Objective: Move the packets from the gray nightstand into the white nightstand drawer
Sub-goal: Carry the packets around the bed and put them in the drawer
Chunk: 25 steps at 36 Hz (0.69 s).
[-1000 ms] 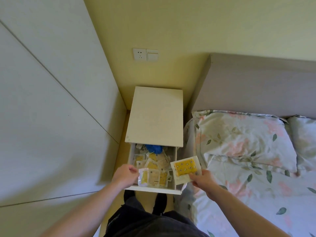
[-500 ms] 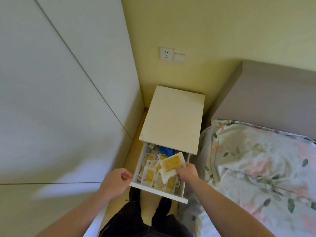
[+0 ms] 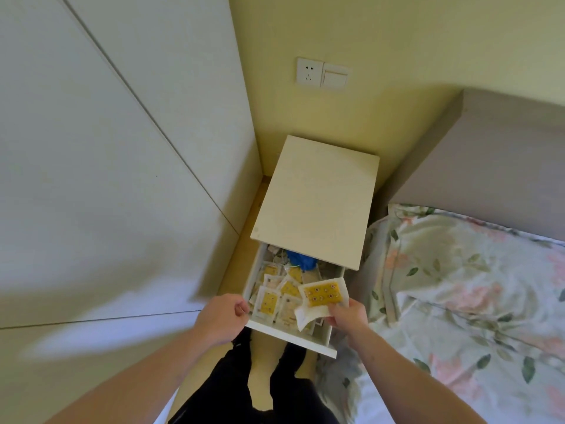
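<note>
Packets (image 3: 276,296) fill the open drawer (image 3: 287,335); right hand (image 3: 347,315) pinches another packet (image 3: 322,293) above it, left hand (image 3: 221,316) loosely curled.

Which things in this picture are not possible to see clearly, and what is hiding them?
- Back of the drawer, head view: covered by the nightstand top.
- Blue object: partly under that top, identity unclear.
- Print on the packet in the right hand: too small.
- Left hand fingertips at the drawer edge: curled, contact unclear.
- Gray nightstand: out of frame.
</note>
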Tool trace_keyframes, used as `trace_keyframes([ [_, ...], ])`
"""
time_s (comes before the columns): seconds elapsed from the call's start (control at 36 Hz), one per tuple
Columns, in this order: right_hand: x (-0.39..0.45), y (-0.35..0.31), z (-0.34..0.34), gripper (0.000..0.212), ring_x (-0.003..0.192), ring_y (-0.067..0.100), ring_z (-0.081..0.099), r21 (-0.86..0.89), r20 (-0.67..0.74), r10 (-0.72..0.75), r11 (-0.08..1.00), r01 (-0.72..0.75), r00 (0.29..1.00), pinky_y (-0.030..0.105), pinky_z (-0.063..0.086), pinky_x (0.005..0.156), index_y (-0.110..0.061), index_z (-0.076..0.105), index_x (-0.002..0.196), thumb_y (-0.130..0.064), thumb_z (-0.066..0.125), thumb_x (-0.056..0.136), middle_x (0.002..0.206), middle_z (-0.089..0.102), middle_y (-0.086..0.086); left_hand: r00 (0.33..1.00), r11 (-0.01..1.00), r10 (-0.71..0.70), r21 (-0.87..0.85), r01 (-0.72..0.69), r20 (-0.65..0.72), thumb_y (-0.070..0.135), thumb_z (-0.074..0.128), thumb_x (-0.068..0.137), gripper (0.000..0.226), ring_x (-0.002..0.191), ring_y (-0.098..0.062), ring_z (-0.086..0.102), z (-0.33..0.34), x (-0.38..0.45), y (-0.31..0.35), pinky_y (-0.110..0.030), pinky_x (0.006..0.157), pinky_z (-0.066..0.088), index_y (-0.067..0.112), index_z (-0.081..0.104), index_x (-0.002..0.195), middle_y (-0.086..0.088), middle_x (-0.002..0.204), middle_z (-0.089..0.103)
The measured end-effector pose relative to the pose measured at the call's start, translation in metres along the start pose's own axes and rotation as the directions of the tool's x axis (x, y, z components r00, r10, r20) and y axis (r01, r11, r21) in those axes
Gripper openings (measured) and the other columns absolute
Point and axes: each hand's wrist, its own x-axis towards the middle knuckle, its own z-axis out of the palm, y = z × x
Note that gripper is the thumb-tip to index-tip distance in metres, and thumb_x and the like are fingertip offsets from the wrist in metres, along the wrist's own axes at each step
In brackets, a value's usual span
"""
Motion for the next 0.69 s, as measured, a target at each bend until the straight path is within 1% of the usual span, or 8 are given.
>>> trace_keyframes([
  [0.06, 0.003, 0.001, 0.002, 0.012, 0.087, 0.029, 0.073, 0.049, -0.017, 0.038, 0.998, -0.037, 0.999, 0.027, 0.058, 0.050, -0.013, 0.066, 0.098, -0.002, 0.064, 0.092, 0.096, 0.071, 0.011, 1.000, 1.000, 0.013, 0.008, -0.013, 0.003, 0.029, 0.062, 0.091, 0.015, 0.085, 0.002, 0.060, 0.000, 0.001, 0.005, -0.018, 0.074, 0.050, 0.042, 0.062, 0.084, 0.023, 0.091, 0.062],
  [0.19, 0.015, 0.010, -0.002, 0.014, 0.088, 0.032, 0.071, 0.153, -0.068, 0.132, 0.981, -0.121, 0.989, 0.043, 0.063, 0.080, -0.006, 0.065, 0.103, 0.002, 0.063, 0.091, 0.085, 0.066, 0.010, 0.998, 0.998, 0.043, 0.043, -0.044, 0.042, 0.030, 0.059, 0.093, 0.010, 0.086, 0.004, 0.058, 0.000, -0.001, 0.011, -0.014, 0.071, 0.046, 0.040, 0.063, 0.092, 0.023, 0.091, 0.061],
  [0.22, 0.016, 0.012, -0.003, 0.016, 0.089, 0.033, 0.071, 0.177, -0.069, 0.149, 0.975, -0.135, 0.986, 0.042, 0.063, 0.079, -0.007, 0.065, 0.105, 0.002, 0.064, 0.091, 0.086, 0.066, 0.011, 0.998, 0.998, 0.047, 0.049, -0.049, 0.048, 0.030, 0.059, 0.093, 0.011, 0.086, 0.005, 0.058, -0.001, -0.001, 0.011, -0.014, 0.070, 0.044, 0.040, 0.063, 0.093, 0.024, 0.091, 0.061],
  [0.33, 0.013, 0.015, -0.012, 0.017, 0.073, 0.026, 0.070, 0.221, -0.065, 0.169, 0.963, -0.151, 0.983, 0.029, 0.057, 0.050, -0.006, 0.066, 0.102, 0.004, 0.065, 0.089, 0.090, 0.069, 0.013, 0.998, 0.997, 0.036, 0.059, -0.040, 0.053, 0.030, 0.060, 0.092, 0.012, 0.083, 0.005, 0.058, -0.003, -0.004, 0.012, -0.013, 0.067, 0.042, 0.041, 0.061, 0.090, 0.025, 0.088, 0.061],
  [0.5, 0.006, 0.008, -0.005, 0.020, 0.077, 0.023, 0.069, 0.154, 0.025, 0.136, 0.978, -0.139, 0.990, 0.028, 0.057, 0.049, -0.006, 0.067, 0.112, -0.001, 0.064, 0.092, 0.092, 0.072, 0.012, 0.997, 0.996, 0.037, 0.079, -0.042, 0.069, 0.029, 0.060, 0.092, 0.018, 0.083, 0.006, 0.059, -0.007, -0.007, 0.014, -0.010, 0.065, 0.042, 0.044, 0.058, 0.083, 0.026, 0.087, 0.062],
  [0.56, 0.001, 0.006, -0.002, 0.030, 0.081, 0.022, 0.070, 0.050, 0.034, 0.107, 0.993, -0.108, 0.994, 0.035, 0.063, 0.064, -0.009, 0.065, 0.123, -0.014, 0.067, 0.093, 0.099, 0.073, 0.010, 0.995, 0.995, 0.051, 0.086, -0.058, 0.083, 0.029, 0.061, 0.092, 0.017, 0.084, 0.005, 0.059, -0.010, -0.006, 0.016, -0.010, 0.066, 0.042, 0.044, 0.058, 0.085, 0.025, 0.088, 0.062],
  [0.61, -0.007, 0.008, -0.004, 0.051, 0.087, 0.022, 0.070, -0.103, 0.005, 0.046, 0.994, -0.045, 0.999, 0.039, 0.063, 0.079, -0.014, 0.056, 0.137, -0.032, 0.070, 0.092, 0.111, 0.071, 0.005, 0.993, 0.991, 0.076, 0.102, -0.086, 0.096, 0.029, 0.060, 0.093, 0.014, 0.085, 0.005, 0.060, -0.013, -0.005, 0.020, -0.011, 0.067, 0.043, 0.042, 0.060, 0.089, 0.024, 0.090, 0.063],
  [0.69, -0.023, 0.018, -0.011, 0.061, 0.095, 0.019, 0.066, -0.240, -0.018, -0.112, 0.965, 0.104, 0.994, 0.034, 0.058, 0.084, -0.018, 0.049, 0.144, -0.045, 0.067, 0.092, 0.118, 0.066, 0.001, 0.988, 0.981, 0.114, 0.143, -0.128, 0.103, 0.030, 0.061, 0.094, 0.012, 0.086, 0.006, 0.059, -0.016, -0.003, 0.025, -0.012, 0.070, 0.046, 0.038, 0.064, 0.103, 0.023, 0.093, 0.062],
])
